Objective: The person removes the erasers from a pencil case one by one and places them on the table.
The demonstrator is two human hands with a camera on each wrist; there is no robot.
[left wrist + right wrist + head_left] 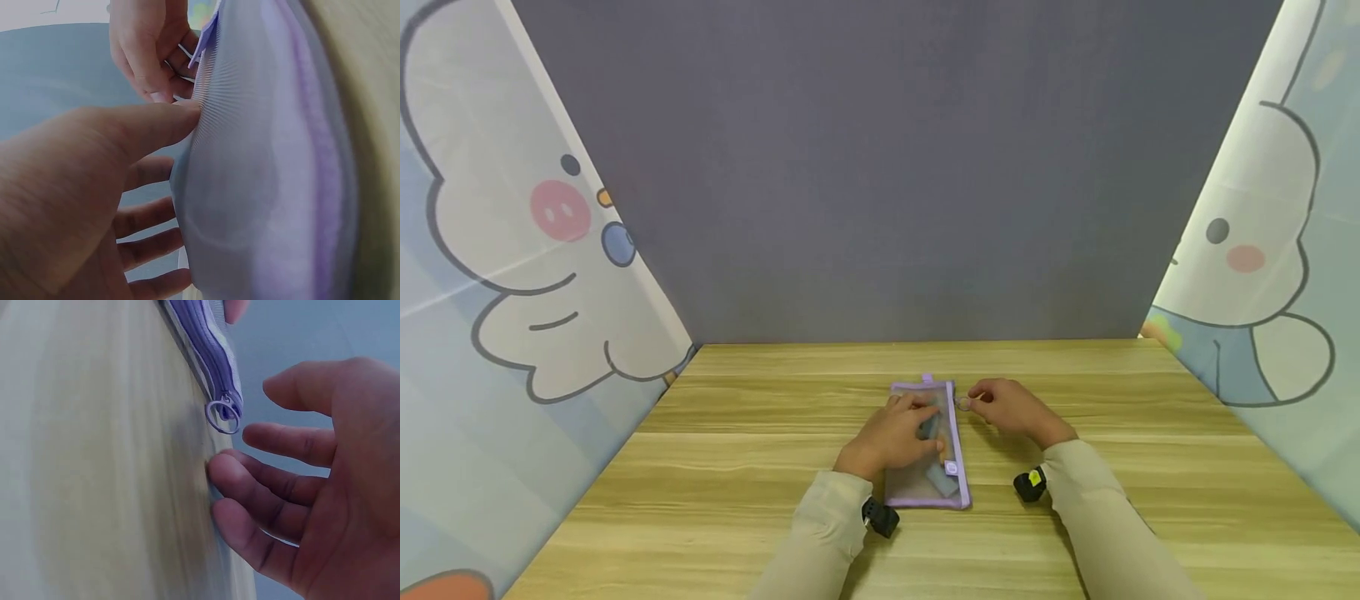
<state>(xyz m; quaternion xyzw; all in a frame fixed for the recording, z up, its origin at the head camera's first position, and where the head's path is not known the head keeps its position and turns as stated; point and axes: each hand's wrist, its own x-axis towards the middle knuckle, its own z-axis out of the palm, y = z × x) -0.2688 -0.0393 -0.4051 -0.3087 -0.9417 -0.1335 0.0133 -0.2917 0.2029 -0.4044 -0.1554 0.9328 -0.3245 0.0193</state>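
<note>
A purple-edged mesh zipper pouch [917,492] lies flat on the table, with its zipper along the right side. Through the mesh show a blurred grey-blue item [943,481] and an orange-tan one; their kinds are unclear. My left hand [895,433] rests on the pouch, its fingers [150,247] spread and fairly straight. At the zipper's far end hangs a ring pull [222,417]. Beside it is my right hand [1011,408], thumb and index finger apart and the index fingertip close to the ring. In the right wrist view nothing is pinched.
The wood-grain table [737,467] extends around the pouch on all sides. A dark grey panel [880,183] stands at the back edge. Cartoon-printed cloths [497,208] flank the table left and right. Each wrist carries a small black camera [881,517].
</note>
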